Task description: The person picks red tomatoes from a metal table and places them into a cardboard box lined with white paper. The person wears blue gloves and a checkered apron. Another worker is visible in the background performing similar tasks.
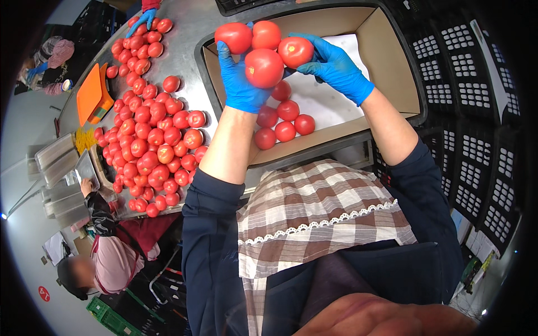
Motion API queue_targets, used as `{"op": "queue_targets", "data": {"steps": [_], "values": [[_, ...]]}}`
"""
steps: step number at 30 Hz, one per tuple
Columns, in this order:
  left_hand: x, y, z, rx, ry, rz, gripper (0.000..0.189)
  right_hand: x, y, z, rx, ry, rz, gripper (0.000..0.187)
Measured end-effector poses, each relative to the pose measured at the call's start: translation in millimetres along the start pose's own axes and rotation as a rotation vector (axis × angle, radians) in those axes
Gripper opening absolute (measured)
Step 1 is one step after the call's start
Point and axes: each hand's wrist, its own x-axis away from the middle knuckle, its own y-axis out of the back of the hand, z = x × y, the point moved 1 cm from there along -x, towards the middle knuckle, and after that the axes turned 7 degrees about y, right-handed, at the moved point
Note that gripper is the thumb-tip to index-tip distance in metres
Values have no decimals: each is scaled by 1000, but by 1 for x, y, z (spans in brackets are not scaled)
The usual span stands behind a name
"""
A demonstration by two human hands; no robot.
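My left hand [241, 84], in a blue glove, holds several red tomatoes [264, 68] above the left part of a cardboard-lined black crate [391, 63]. My right hand [336, 63], also gloved in blue, has its fingers around another tomato [296, 52] that is close against that cluster. Below the hands, several tomatoes [286, 131] lie in the crate's near left corner, partly on white paper [332, 105]. The paper covers part of the crate's bottom. Fingers of my left hand are partly hidden behind the tomatoes.
A large pile of tomatoes [147, 138] covers the metal table [191, 54] at left, beside an orange tray [90, 94]. A co-worker's gloved hand [145, 21] touches tomatoes at the far end. Another co-worker [113, 260] is at lower left. Black crates [466, 105] stand stacked at right.
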Motion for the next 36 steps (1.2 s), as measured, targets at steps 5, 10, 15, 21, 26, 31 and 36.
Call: {"op": "queue_targets", "data": {"steps": [5,10,15,21,26,31,36], "values": [[-11,25,-13,-135,-234,157,65,1,-16,-5,112,-10,-26,60],[20,6,-13,175,-194,150,69,0,-46,11,160,132,-102,60],[73,31,-71,149,-392,259,80,-8,-85,29,73,189,43,54],[194,94,-176,-84,-770,-22,73,-8,-90,-31,260,-75,164,37],[295,188,-270,-133,-1026,-85,59,-16,-79,-46,248,-150,138,36],[392,263,-332,-118,-1009,-264,79,-10,-77,-53,242,-250,149,35],[455,332,-334,51,-1061,-540,74,-10,-64,-60,283,-293,158,34]]}}
